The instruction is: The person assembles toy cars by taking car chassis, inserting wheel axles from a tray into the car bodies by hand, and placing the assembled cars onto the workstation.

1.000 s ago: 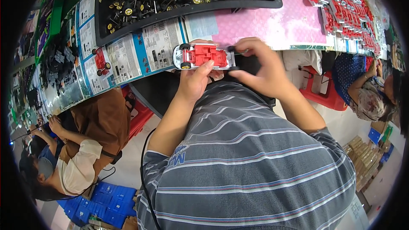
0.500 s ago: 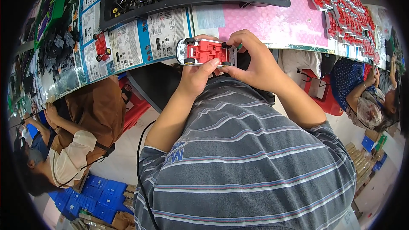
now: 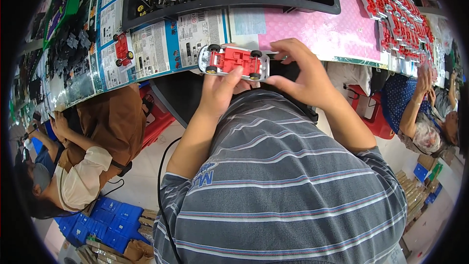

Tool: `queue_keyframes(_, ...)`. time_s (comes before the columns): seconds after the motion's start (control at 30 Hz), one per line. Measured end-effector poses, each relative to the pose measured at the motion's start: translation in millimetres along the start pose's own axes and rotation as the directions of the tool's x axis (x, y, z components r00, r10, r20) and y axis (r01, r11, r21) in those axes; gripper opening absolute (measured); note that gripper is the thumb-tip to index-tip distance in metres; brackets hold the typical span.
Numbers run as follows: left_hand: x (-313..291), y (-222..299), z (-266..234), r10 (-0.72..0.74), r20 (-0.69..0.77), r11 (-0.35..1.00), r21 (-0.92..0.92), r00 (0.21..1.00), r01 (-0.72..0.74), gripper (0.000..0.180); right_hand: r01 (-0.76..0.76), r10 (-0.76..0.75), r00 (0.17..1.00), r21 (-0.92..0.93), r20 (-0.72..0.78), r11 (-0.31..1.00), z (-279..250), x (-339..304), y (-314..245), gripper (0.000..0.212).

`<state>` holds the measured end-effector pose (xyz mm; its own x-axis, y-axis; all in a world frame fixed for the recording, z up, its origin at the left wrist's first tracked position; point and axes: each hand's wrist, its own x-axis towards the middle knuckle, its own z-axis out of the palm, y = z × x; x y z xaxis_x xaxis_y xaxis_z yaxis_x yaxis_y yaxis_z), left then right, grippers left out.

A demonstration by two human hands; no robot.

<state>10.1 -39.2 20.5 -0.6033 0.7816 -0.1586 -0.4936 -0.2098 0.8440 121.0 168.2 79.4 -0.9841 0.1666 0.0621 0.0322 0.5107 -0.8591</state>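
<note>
A toy car (image 3: 234, 60) lies upside down in my left hand (image 3: 220, 88), its red underside and black wheels facing up. My left thumb presses on the red part while the other fingers are mostly hidden beneath the car. Just off the car's right end is my right hand (image 3: 309, 80), thumb and fingers spread, nothing between them. The right thumb tip is close to the car's silver end; whether it touches I cannot tell.
A black tray (image 3: 234, 3) of wheel-and-axle sets stands at the table's far side. Several red-and-silver car parts (image 3: 391, 12) are lined up at right. Another red car (image 3: 122, 50) and a pile of black parts (image 3: 73, 49) lie at left. Co-workers sit on both sides.
My right hand has come off the car and opened, moving slightly right. The left hand still holds the car, whose right-end wheels are now fully visible.
</note>
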Motion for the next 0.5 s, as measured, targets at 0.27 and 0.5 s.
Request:
queue_keyframes(0.27,-40.7,48.5,-79.7,0.319,-0.445,0.914,-0.089,0.837,-0.395,0.045,-0.271,0.271,0.931,0.034,-0.243,0.962,-34.8,-21.3,57.9,0.041)
queue_keyframes(0.5,-68.0,135.1,-216.2,0.488,-0.642,0.872,0.38,0.591,-0.308,0.033,-0.334,0.312,0.875,0.006,-0.369,0.943,-63.0,-31.5,79.4,0.035)
